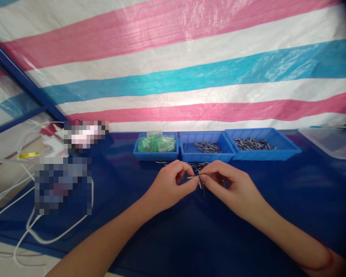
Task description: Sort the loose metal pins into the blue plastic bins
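Note:
My left hand [173,181] and my right hand [225,181] meet fingertip to fingertip over the dark blue table [190,231]. Both are pinched on a thin metal pin [193,177] held level between them. My right hand also grips several more pins [202,187] that hang down below its fingers. A small loose pile of pins [196,165] lies on the table just behind my hands.
Three blue bins stand in a row behind: the left bin [156,148] with green parts in clear bags, the middle bin [207,148] and the right bin [262,145] with metal pins. A clear plastic lid [328,142] lies far right. White cables [31,227] trail at left.

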Motion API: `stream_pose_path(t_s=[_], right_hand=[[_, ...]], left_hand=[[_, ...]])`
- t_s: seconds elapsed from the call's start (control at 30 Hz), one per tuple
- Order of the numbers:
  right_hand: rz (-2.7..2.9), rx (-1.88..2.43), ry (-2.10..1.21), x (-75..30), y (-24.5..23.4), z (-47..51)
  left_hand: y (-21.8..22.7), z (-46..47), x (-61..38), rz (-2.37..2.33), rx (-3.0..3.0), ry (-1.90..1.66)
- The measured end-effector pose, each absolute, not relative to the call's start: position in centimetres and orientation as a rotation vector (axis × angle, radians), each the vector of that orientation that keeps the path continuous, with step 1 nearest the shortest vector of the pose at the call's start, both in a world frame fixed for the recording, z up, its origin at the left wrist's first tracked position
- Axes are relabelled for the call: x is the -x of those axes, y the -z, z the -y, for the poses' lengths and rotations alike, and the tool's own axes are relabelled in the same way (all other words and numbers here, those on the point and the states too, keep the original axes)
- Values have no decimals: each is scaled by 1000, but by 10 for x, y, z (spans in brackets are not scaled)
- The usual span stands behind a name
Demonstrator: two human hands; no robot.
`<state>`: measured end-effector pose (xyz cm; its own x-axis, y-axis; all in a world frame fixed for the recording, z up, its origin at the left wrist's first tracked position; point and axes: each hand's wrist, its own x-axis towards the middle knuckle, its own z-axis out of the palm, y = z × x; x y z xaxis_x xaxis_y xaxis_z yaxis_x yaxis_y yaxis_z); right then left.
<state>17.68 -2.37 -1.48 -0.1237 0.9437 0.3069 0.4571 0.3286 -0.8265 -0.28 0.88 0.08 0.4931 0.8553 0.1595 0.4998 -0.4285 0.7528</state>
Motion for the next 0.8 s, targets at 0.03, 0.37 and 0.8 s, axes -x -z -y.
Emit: stream_pose_path(t_s=[0.03,0.37,0.8], right_hand=[[1743,1254,-715,-177,15,23],[1564,1663,-125,-239,5,-4],[1732,1850,359,-270,19,-21]], left_hand=[[-2,-9,3,-1111,-2097,-712],[0,-19,18,-1275,-2608,-504],[15,-25,21,-1240,-2755,-231]])
